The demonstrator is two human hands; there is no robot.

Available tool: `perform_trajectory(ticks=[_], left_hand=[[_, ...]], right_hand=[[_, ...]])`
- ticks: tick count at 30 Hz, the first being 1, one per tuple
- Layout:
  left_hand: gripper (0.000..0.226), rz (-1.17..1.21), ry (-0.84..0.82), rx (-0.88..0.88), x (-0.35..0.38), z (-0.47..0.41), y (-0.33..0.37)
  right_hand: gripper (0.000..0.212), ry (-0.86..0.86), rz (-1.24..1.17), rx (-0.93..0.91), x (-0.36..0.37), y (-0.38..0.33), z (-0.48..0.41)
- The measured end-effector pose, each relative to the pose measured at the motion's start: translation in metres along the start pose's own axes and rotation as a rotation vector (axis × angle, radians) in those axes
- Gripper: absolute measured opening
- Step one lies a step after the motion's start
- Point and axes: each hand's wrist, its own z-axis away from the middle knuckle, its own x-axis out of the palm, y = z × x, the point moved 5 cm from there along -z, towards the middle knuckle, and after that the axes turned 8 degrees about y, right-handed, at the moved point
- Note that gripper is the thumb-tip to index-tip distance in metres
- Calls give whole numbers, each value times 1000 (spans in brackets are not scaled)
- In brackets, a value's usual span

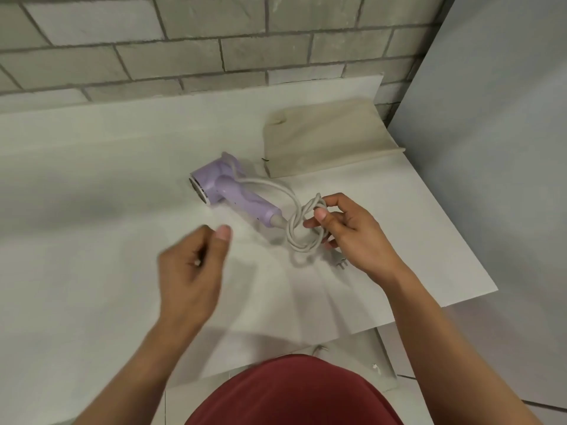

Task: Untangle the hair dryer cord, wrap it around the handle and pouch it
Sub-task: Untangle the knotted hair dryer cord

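A purple hair dryer (233, 191) lies on the table (92, 179), with a pouch (331, 142) beyond it to the right. The right hand (349, 234) pinches the knotted cord (302, 228); the blurred left hand (193, 265) hovers nearer.

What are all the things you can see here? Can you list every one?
dryer: one, purple, lying on the middle of the table
cord: one, white, tangled, running from the dryer's handle end to the right hand
plug: one, grey, on the table below the right hand
pouch: one, cream, flat on the table behind the dryer
table: one, white
wall: one, grey brick, behind the table
shirt: one, red, bottom edge
left hand: one, blurred, fingers curled, holding nothing
right hand: one, fingers pinching the cord's loops
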Motion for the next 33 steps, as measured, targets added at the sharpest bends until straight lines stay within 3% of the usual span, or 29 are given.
perform_trajectory(ticks=[2,4,6,10,13,16,19,21,24,27,33], left_hand=[[37,-39,-198,-87,21,19,-12],[44,-50,-288,-112,35,29,-14],[50,-14,-274,-118,43,29,-11],[6,-16,-227,-34,44,15,-3],[7,-76,-290,78,33,3,0],[14,-197,-464,257,21,-8,5],[20,-304,-590,392,12,-19,11],[22,-350,-631,456,10,-24,15],[23,-338,-603,492,8,-32,21],[19,-260,-528,363,7,-42,16],[8,-56,-434,35,20,-47,6]], right_hand=[[12,2,5,19,7,2,5],[14,-12,25,17,15,3,11],[11,-38,42,12,25,2,18],[11,-59,62,22,49,8,34],[22,-165,302,-8,48,-2,39],[49,-176,640,-137,19,-31,37],[57,-34,673,-535,10,-87,40],[63,-192,713,-727,31,-109,40],[46,-351,977,-717,53,-109,26],[34,-226,1003,-753,45,-110,25],[16,163,1072,-1007,24,-105,39]])
